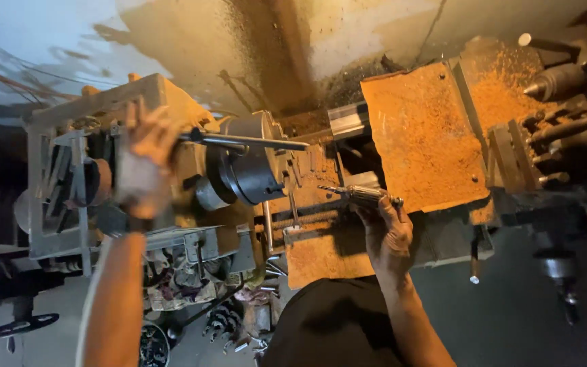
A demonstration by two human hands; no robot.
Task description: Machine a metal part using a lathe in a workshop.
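Note:
My left hand [145,160] grips the end of a long dark metal bar [253,141] that reaches right across the lathe's round chuck [246,166]. My right hand [388,234] holds a drill chuck with a twist drill bit [358,195], its tip pointing left toward the round chuck. The lathe's grey headstock [83,129] stands to the left of my left hand.
A flat orange-dusted plate [422,136] covers the carriage at the right. The tailstock [565,81] with a pointed centre sits at the far right. Loose gears and metal parts [225,319] lie on the floor below. A stained wall [273,41] rises behind.

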